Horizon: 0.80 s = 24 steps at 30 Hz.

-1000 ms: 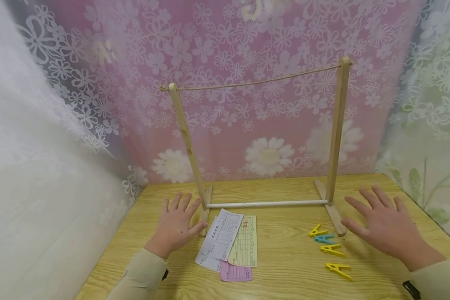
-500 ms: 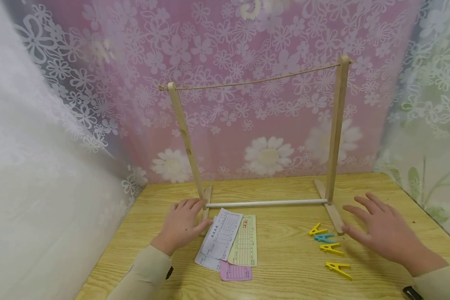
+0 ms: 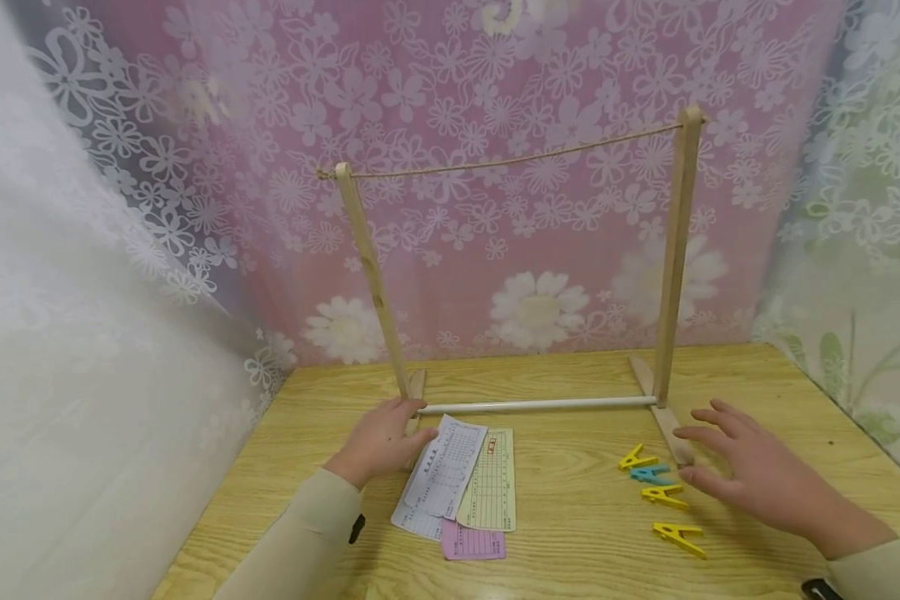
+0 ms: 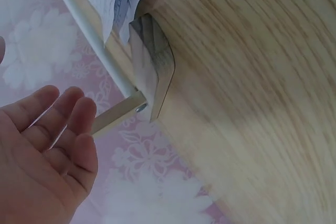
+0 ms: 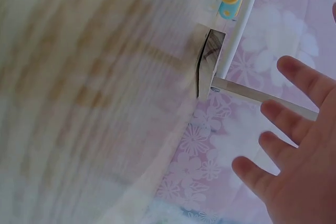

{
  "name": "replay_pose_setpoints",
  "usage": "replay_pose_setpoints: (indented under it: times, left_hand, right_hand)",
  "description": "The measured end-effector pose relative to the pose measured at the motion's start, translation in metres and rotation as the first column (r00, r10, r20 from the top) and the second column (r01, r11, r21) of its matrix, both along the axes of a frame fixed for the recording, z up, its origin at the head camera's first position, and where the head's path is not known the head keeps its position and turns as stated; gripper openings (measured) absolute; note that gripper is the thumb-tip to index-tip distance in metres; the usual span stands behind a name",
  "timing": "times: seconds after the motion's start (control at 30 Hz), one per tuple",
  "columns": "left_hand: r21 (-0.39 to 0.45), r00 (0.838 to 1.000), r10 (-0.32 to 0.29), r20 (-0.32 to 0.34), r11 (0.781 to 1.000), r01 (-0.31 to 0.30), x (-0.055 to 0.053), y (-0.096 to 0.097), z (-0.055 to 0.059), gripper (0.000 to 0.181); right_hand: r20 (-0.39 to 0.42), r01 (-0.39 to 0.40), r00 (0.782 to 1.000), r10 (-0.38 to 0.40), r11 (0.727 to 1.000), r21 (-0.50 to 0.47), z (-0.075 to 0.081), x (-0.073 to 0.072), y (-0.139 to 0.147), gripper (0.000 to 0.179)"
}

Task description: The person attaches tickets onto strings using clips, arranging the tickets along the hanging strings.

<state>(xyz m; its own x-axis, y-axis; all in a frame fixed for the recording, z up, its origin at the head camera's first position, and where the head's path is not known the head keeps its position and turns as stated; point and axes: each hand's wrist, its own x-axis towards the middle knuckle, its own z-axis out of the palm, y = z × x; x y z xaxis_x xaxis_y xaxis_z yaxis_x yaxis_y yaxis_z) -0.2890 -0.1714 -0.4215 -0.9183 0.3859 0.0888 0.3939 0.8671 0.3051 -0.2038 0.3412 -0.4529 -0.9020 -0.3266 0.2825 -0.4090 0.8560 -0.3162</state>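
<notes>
My left hand [image 3: 383, 438] hovers beside the paper slips, near the left foot of a wooden stand; in the left wrist view its fingers [image 4: 79, 108] are loosely bent around nothing. White printed slips [image 3: 447, 467] overlap a yellow slip [image 3: 495, 487] and a pink slip [image 3: 480, 542] on the table. On the other side, my right hand [image 3: 765, 475] is held by the stand's right foot [image 3: 672, 435], its fingers spread and holding nothing. Just left of it lie yellow clothespins [image 3: 664, 497] and a blue clothespin [image 3: 651, 475].
The stand has a left post [image 3: 371, 275], a right post [image 3: 678, 267] and a white rod [image 3: 540, 406] low between them. A twine line [image 3: 517, 160] joins the post tops. Flowered curtains [image 3: 450, 250] close in the back and sides of the wooden table [image 3: 570, 550].
My left hand has moved right toward the slips, its fingers bending from spread. My right hand has lowered and turned slightly, its fingers less spread. Slips and clothespins lie as before.
</notes>
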Motion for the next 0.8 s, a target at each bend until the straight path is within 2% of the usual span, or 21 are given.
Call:
replay_pose_setpoints:
  times: [0.17,0.37,0.5,0.6,0.8]
  left_hand:
    - [0.098,0.988,0.003,0.157,0.995,-0.019,-0.012,0.005,-0.008,0.058]
    - [0.126,0.962,-0.016,0.271,0.992,-0.019,-0.024,0.013,-0.014,0.054]
    - [0.174,0.939,-0.024,0.343,0.984,-0.038,-0.031,0.014,-0.017,0.054]
    - [0.186,0.930,-0.016,0.368,0.981,-0.057,-0.034,0.014,-0.019,0.053]
    - [0.121,0.936,0.041,0.350,0.989,-0.089,-0.038,0.018,-0.022,0.045]
  right_hand:
    - [-0.003,-0.008,1.000,0.008,1.000,0.026,-0.001,0.003,-0.002,0.053]
    - [0.016,-0.045,0.999,0.044,0.999,0.030,-0.004,0.005,-0.002,0.048]
    - [0.076,-0.075,0.994,0.073,0.997,0.035,-0.007,0.006,0.001,0.044]
    - [0.136,-0.106,0.985,0.105,0.994,0.005,-0.009,0.007,0.003,0.040]
    - [0.213,-0.211,0.951,0.225,0.974,-0.087,-0.012,0.010,0.005,0.043]
